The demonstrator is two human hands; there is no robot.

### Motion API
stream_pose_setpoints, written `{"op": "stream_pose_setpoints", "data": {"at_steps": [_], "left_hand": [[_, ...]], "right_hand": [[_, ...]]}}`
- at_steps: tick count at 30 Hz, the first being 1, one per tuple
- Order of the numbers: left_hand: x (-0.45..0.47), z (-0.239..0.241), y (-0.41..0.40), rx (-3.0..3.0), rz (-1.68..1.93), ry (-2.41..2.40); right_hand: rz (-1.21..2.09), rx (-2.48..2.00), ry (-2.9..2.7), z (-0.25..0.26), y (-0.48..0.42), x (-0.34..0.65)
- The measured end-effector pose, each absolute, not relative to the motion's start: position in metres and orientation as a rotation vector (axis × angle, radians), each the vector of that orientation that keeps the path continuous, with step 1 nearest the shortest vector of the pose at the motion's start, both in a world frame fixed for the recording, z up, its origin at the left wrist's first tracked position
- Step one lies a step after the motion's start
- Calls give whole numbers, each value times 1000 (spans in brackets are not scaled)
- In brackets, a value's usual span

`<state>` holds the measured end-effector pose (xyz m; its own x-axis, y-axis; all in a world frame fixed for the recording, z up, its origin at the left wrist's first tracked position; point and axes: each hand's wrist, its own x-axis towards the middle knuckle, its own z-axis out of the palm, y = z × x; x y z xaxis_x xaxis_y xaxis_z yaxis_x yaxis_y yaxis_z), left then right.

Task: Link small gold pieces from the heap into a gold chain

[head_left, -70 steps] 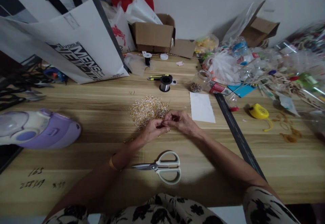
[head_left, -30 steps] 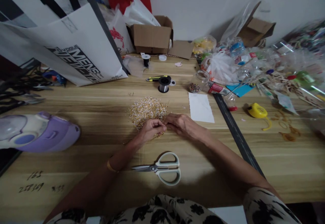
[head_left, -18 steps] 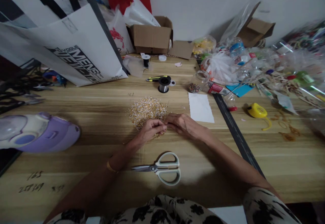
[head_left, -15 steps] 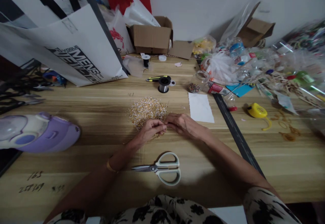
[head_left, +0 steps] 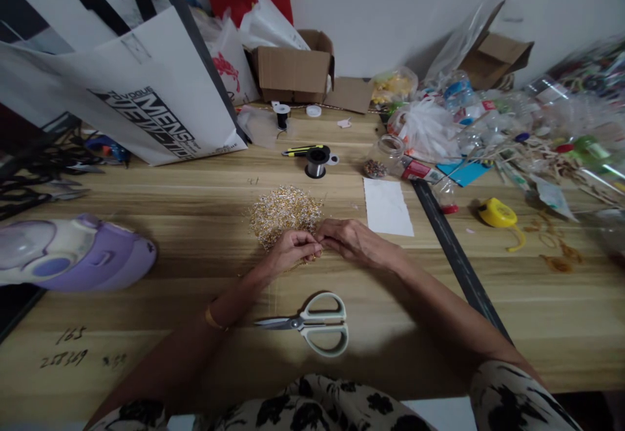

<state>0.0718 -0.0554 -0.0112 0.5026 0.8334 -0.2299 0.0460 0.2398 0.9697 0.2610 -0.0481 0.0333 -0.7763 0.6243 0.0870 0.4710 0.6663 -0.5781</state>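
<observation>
Closely: left hand (head_left: 289,249), right hand (head_left: 354,241), beads (head_left: 284,211)

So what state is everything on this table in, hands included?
left hand: fingers pinched shut at the pile's near edge.
right hand: fingers pinched shut, tips meeting the left hand's.
gold pile: loose, heaped.
scissors: shut, lying flat.
cardboard box: open, flaps up.
wire spool: standing on end.
white paper: flat, unfolded.

Both forearms are stretched toward mid-frame. The left hand (head_left: 291,249) and right hand (head_left: 352,241) are curled, fingertips pinched together where they meet.
</observation>
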Motion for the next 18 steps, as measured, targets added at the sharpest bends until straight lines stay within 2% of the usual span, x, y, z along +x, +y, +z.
{"op": "stream_pose_setpoints", "data": {"at_steps": [12,18], "left_hand": [[70,-12,-54,1233,678,931],[69,-13,-53,1185,712,947]], "right_hand": [[846,-926,-2500,37,-49,261],[760,-1003,-2301,41,-46,266]]}}
